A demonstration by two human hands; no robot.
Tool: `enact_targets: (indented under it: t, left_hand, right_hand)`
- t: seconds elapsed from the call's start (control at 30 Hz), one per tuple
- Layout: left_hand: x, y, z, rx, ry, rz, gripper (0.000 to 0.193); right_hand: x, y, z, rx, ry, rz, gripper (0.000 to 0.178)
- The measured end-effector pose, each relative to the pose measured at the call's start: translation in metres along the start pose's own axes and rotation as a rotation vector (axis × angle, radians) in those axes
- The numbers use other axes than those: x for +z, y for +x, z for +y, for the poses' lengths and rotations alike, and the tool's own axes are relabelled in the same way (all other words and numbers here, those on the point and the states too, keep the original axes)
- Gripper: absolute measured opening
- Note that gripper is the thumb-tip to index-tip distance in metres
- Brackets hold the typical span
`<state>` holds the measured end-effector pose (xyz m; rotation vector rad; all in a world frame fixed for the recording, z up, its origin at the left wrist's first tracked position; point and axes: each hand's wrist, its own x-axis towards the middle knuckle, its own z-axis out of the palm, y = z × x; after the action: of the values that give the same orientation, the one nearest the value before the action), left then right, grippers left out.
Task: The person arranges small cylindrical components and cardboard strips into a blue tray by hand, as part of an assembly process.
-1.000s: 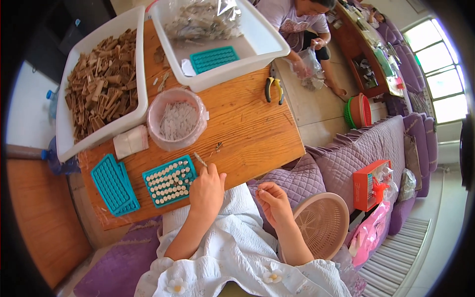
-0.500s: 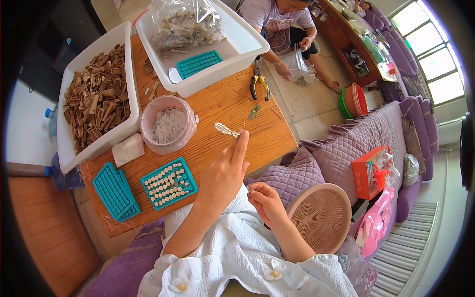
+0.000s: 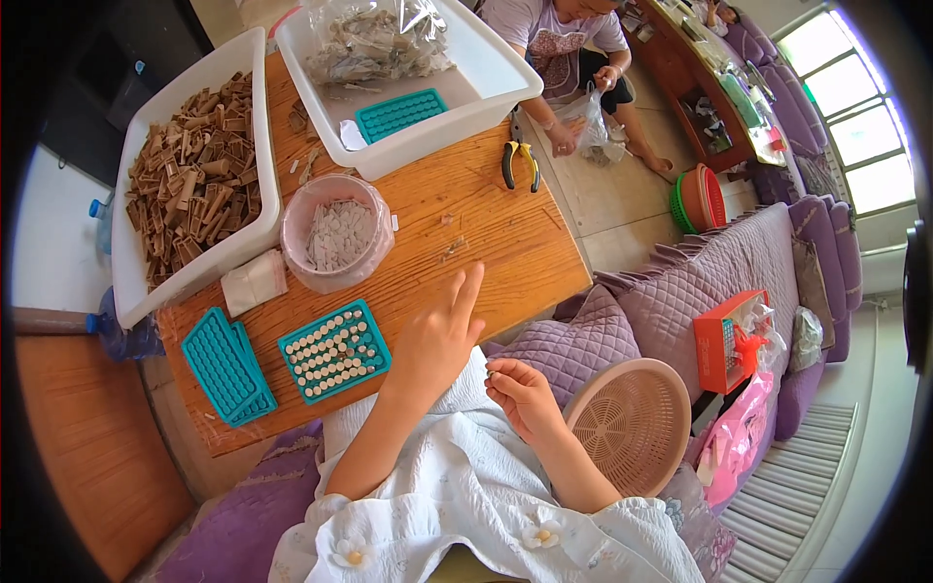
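Observation:
My left hand [image 3: 439,335] is over the near part of the wooden table [image 3: 408,219], its index and middle fingers stretched forward. Nothing shows between those fingers; the thumb is hidden. Just past their tips lie small shiny bits [image 3: 453,250] on the wood, too small to name. Above my lap, my right hand [image 3: 525,394] pinches something tiny and dark between thumb and fingertips. Left of my left hand sits a teal tray [image 3: 376,342] with rows of cream round pieces, several of them silvery. Two similar trays [image 3: 228,364], unfilled, overlap beside it.
A white bin [image 3: 267,146] holds brown pieces. A lined tub [image 3: 340,272] contains pale flakes. Another white bin [image 3: 457,121] holds a plastic bag and a teal tray. Yellow-and-black pliers [image 3: 522,163] lie near the far edge. A beige basket [image 3: 627,423] stands right; a person [image 3: 573,58] crouches beyond.
The silvery ornate piece at my left fingertips and the green piece beyond it no longer show as before. My left fingers have spread slightly. My right hand stays pinched in place.

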<state>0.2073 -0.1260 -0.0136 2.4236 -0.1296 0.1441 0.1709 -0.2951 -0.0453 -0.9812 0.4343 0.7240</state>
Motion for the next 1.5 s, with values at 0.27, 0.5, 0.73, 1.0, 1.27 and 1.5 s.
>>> enact_targets:
  t: [0.27, 0.5, 0.73, 1.0, 1.27, 1.5]
  left_hand:
    - [-0.025, -0.085, -0.016, 0.012, -0.198, -0.020, 0.037]
    - [-0.033, -0.115, -0.032, -0.096, -0.066, 0.093, 0.023]
    - [-0.044, -0.124, -0.066, -0.185, 0.061, 0.390, 0.029]
    - [-0.047, -0.133, -0.086, -0.239, 0.080, 0.464, 0.028]
    - [-0.048, -0.126, -0.089, -0.242, 0.138, 0.300, 0.035]
    - [-0.038, -0.125, -0.094, -0.229, 0.238, 0.229, 0.040]
  right_hand:
    - [0.007, 0.013, 0.001, -0.032, -0.190, 0.048, 0.013]
    - [0.035, 0.036, 0.011, -0.077, -0.279, -0.044, 0.010]
    - [0.056, 0.060, 0.011, -0.091, -0.429, -0.180, 0.012]
    - [0.080, 0.076, 0.012, -0.228, -0.741, -0.216, 0.012]
    - [0.087, 0.084, 0.015, -0.179, -0.758, -0.233, 0.020]
    - [0.102, 0.094, 0.018, -0.198, -0.834, -0.166, 0.033]
